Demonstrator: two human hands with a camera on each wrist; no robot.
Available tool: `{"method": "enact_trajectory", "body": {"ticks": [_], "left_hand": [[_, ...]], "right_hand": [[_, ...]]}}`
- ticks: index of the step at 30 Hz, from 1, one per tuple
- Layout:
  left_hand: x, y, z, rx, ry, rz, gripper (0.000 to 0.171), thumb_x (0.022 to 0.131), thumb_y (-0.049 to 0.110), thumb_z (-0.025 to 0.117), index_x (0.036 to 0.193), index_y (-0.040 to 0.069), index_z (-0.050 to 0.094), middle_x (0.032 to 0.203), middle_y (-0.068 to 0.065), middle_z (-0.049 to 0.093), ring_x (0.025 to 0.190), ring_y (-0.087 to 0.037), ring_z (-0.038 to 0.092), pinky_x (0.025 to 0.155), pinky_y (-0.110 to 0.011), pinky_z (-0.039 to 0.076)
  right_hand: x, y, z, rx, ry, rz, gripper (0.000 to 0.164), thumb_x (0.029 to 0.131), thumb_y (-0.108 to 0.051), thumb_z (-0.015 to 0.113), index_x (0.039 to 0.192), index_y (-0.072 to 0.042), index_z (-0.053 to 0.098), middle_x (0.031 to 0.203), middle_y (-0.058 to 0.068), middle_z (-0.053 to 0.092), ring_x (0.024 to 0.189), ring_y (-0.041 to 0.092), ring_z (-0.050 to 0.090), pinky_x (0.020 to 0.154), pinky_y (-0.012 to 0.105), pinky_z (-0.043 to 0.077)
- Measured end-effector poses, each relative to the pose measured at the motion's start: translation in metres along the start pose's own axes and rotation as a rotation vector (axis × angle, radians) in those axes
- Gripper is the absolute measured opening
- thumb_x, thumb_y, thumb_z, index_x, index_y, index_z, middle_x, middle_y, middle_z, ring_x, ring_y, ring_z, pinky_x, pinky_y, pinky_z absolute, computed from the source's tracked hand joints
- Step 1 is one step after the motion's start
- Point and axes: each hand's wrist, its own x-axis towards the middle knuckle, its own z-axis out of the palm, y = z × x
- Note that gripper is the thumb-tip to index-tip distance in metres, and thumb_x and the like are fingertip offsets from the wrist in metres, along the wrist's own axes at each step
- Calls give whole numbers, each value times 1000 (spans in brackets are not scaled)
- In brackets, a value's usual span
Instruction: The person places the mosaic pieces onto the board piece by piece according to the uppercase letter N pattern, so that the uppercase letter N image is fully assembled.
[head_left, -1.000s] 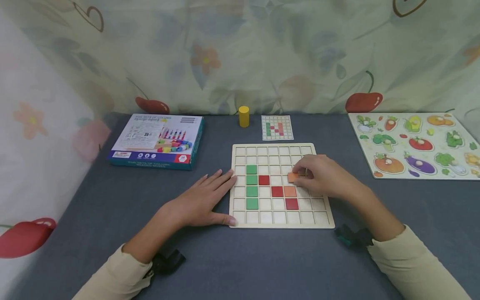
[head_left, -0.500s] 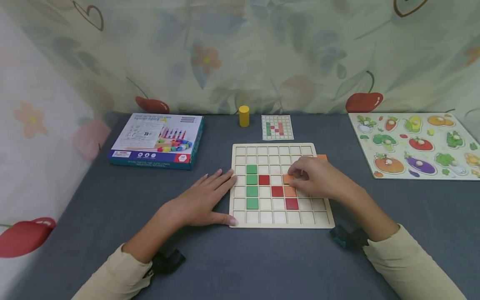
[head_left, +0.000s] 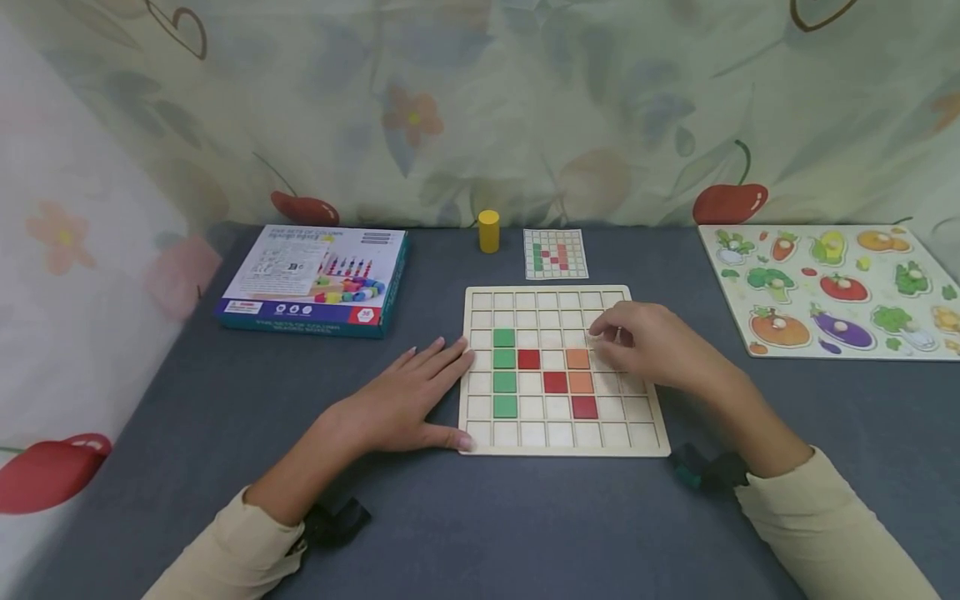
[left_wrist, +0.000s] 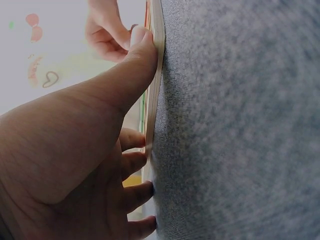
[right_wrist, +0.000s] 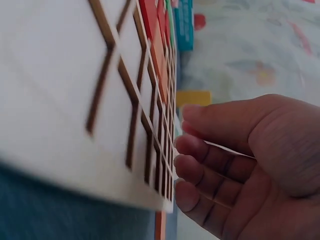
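A pale wooden grid board (head_left: 531, 434) lies on the table, with square tiles set in some of its cells. A column of green tiles (head_left: 505, 382) stands on the left, red tiles (head_left: 555, 382) run diagonally, and two orange tiles (head_left: 577, 359) sit one above the other. My left hand (head_left: 393, 408) lies with spread fingers against the board's left edge, thumb at its lower corner. Over the right part of the board is my right hand (head_left: 648, 346), fingers loosely bent and nothing between them. Another orange piece (right_wrist: 160, 225) shows past the board's edge in the right wrist view.
Behind the board lies a pattern card (head_left: 556, 254) with a coloured grid, beside a yellow cylinder (head_left: 488, 232). A boxed toy set (head_left: 315, 281) is at the back left. At the right lies a vegetable puzzle board (head_left: 832, 292). A patterned cloth (head_left: 525, 108) hangs behind.
My right hand has set an orange tile into the cell above the other orange one, let go, and drawn back slightly up and right. The left hand has stayed still.
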Motion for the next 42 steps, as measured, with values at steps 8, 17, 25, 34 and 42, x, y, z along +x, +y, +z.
{"method": "enact_trajectory", "body": {"ticks": [8,17,25,34,42], "left_hand": [[-1,1,0,1,0,-2,109,84,75,59,163,17,12,168,-1,6,153,-29,2,120,-54,7],[-2,0,0,-5,8,17,108,85,73,60,163,16,13,168,-2,7,153,-28,2,120,-53,8],[-1,-1,0,-8,9,19,108,85,73,60,163,16,13,168,-1,6,153,-28,2,120,-53,8],[-1,0,0,-9,6,21,108,84,73,60,163,16,13,168,-2,7,153,-29,2,120,-53,8],[-1,0,-1,-11,1,19,108,84,74,60,163,17,13,168,-2,7,153,-29,2,120,-53,8]], "right_hand": [[-3,32,-18,-71,84,119,24,91,-9,71,112,3,71,88,9,64,79,25,55,67,40,45],[-2,57,-20,-141,43,179,26,91,-10,71,113,4,70,82,9,62,75,25,54,65,41,42],[-4,59,-23,-110,36,189,23,89,-9,73,107,5,70,82,9,61,76,25,54,67,42,42],[-5,61,-21,-55,26,232,23,92,-9,72,109,6,67,85,12,60,79,27,54,68,42,42],[-5,61,-21,-42,37,238,25,94,-12,70,110,7,65,86,14,62,77,27,55,68,43,44]]}}
